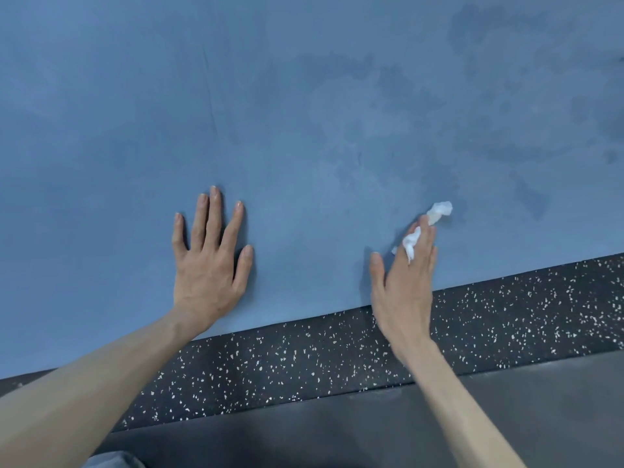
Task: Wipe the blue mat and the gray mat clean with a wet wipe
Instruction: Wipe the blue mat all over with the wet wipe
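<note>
The blue mat (pixel 304 113) fills most of the view, with darker damp patches across its right half. My left hand (pixel 209 261) lies flat on it near the front edge, fingers straight and spread. To the right, my right hand (pixel 405 282) reaches over the mat's front edge and presses on the mat with a crumpled white wet wipe (pixel 439 211) pinched between its fingers. The wipe sticks out past the fingertips. The gray mat (pixel 337 430) lies at the bottom of the view, under my forearms.
A strip of black floor with white speckles (pixel 304 359) runs between the blue mat and the gray mat. A bit of gray-blue fabric (pixel 114 461) shows at the bottom edge.
</note>
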